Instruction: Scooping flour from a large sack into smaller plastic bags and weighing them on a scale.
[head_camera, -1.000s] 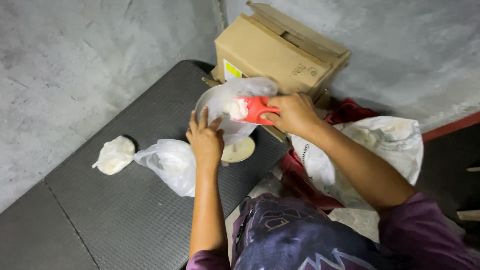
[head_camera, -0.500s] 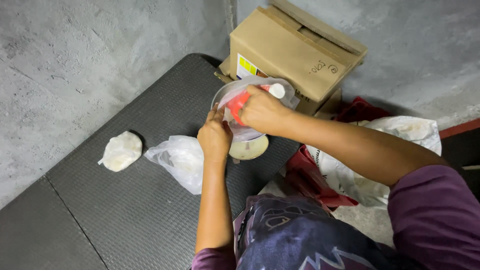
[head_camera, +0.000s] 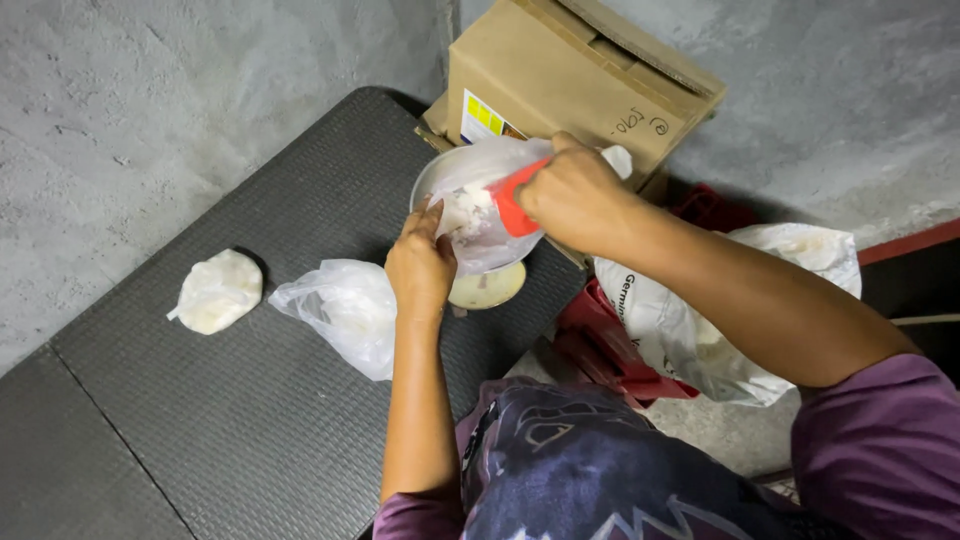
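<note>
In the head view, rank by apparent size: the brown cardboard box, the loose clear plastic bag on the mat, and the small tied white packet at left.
1. Brown cardboard box, partly cut off.
2. Loose clear plastic bag.
3. Small tied white packet.

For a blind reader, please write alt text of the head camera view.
A person's right hand holds a red scoop over a clear plastic bag of white powder, held open by the left hand on a small scale. A cardboard box stands behind.

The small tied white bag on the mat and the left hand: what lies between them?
In the head view, a loose clear plastic bag lies on the dark mat between the tied white bag and the left hand.
</note>
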